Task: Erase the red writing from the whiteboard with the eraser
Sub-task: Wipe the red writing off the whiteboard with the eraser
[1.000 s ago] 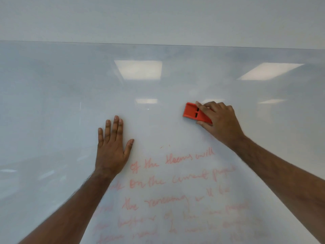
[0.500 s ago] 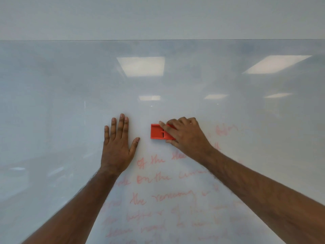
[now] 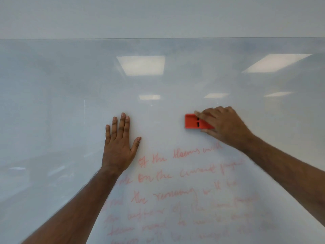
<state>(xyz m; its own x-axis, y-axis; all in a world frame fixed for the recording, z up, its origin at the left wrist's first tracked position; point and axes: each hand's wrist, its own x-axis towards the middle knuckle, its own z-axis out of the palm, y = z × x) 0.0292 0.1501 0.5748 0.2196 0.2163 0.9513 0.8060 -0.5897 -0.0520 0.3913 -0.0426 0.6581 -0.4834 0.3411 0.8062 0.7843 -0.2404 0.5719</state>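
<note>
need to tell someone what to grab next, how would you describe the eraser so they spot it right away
Look at the big glossy whiteboard that fills the view, with lines of red writing across its lower middle. Just above the top line, right of centre, the right hand presses a small block flat to the board. That block is the eraser: solid orange-red plastic with two dark slots, the only solid coloured thing there.

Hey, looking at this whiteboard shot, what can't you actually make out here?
- Red writing, head view: the lowest lines are blurred and cut off by the bottom edge; the forearms cover both line ends.
- Eraser: its right end is hidden under the right hand.
- Whiteboard: side edges out of frame.
</note>
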